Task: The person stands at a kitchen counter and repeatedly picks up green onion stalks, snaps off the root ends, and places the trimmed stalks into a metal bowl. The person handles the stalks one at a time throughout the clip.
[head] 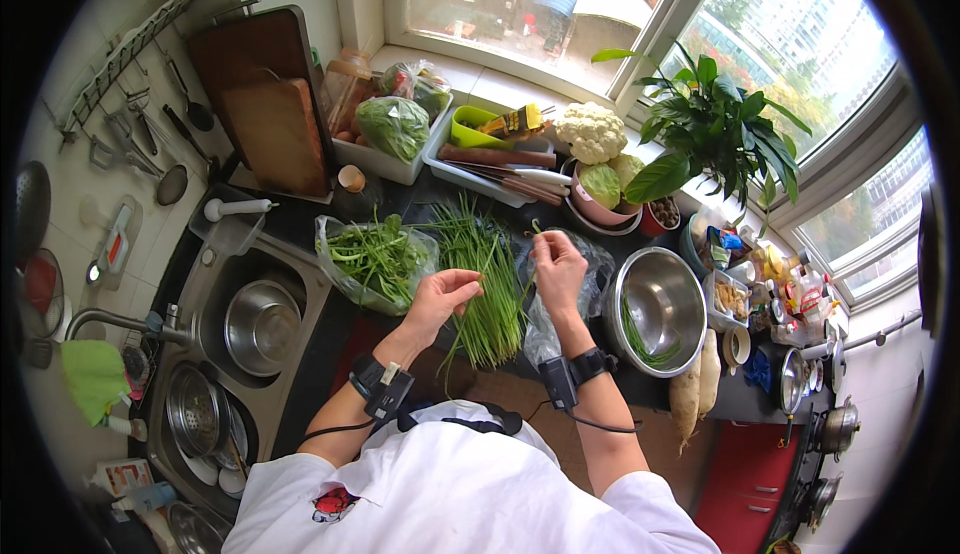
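A large bunch of chives (484, 291), or similar thin green stalks, lies on the dark countertop in front of me. My right hand (559, 265) is above its right side, thumb and fingers pinched on a single green stalk (535, 225) with a yellowish end. Over the bunch's left side is my left hand (442, 300), thumb and forefinger nearly meeting; whether they pinch something small is unclear. Left of the bunch, leafy greens (379, 254) fill an open clear plastic bag (324, 248). A steel bowl (660, 284) at right has a few green stalks (637, 333) inside.
Crumpled clear plastic (547, 329) lies under my right wrist. Two white radishes (686, 396) stick out past the counter's front edge. At left is a sink (214, 284) with a steel basin (264, 325). Behind stand a tray with knives (517, 179), a cauliflower (591, 132) and a leafy plant (712, 126).
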